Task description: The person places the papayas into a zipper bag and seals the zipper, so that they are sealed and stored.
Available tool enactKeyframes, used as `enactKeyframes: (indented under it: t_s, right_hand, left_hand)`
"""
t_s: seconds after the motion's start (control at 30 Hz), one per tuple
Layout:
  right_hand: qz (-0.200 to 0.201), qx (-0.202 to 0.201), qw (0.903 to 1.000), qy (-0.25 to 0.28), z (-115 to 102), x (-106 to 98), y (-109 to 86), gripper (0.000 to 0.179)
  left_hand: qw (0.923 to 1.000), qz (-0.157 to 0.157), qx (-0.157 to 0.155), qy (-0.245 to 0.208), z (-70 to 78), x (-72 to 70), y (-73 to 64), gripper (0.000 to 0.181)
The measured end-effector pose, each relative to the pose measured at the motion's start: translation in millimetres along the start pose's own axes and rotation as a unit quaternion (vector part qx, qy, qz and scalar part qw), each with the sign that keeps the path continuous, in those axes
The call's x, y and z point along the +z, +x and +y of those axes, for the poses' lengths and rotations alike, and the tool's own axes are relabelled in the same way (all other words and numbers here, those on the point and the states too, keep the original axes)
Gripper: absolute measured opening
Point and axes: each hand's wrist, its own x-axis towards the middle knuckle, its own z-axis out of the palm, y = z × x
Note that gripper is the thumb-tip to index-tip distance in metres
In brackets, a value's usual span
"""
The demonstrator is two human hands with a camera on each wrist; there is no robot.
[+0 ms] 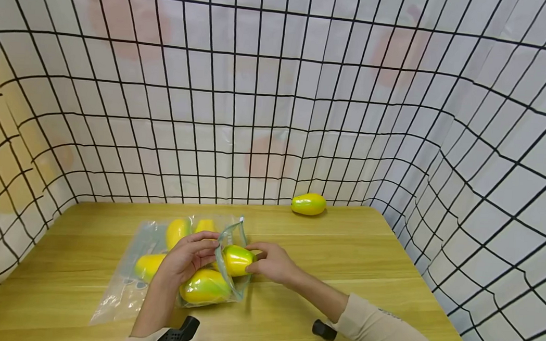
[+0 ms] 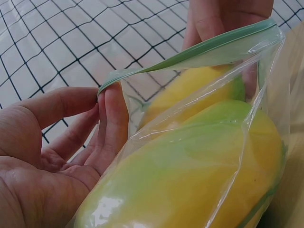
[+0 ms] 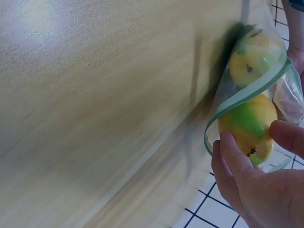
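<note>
Yellow-green oval fruit with smooth, shiny skin (image 1: 238,260) is partly inside the open mouth of a transparent plastic bag with a green edge (image 2: 190,54), and the right hand (image 1: 274,263) holds its outer end between thumb and fingers. The left hand (image 1: 188,256) pinches the green edge of this bag, near a second yellow-green fruit (image 1: 206,286) which lies inside. Another similar fruit (image 1: 308,204) rests well apart, at the far side of the light-brown wooden table (image 1: 343,248).

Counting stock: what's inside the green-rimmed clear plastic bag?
Oval yellow-green fruits; the right hand holds one at the green rim. What the left hand covers is hidden.
</note>
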Motion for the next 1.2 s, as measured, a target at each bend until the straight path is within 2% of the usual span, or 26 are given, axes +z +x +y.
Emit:
enactKeyframes:
  t_s: [0.57,0.87,1.2]
  right_hand:
    - [0.000,0.007,0.9998,0.016,3,10,3.6,0.058]
    - [0.000,0.018,0.9984,0.054,5,16,3.8,0.051]
    - [0.014,-0.004,0.9999,0.004,12,21,7.7,0.048]
  left_hand:
    - [1.0000,-0.006,0.002,-0.002,1.2,-0.1,-2.0,0.020]
    - [0.9999,-0.009,0.003,-0.004,1.8,0.4,-1.7,0.021]
    - [0.9998,-0.012,0.007,-0.012,0.7,-0.5,-0.9,0.021]
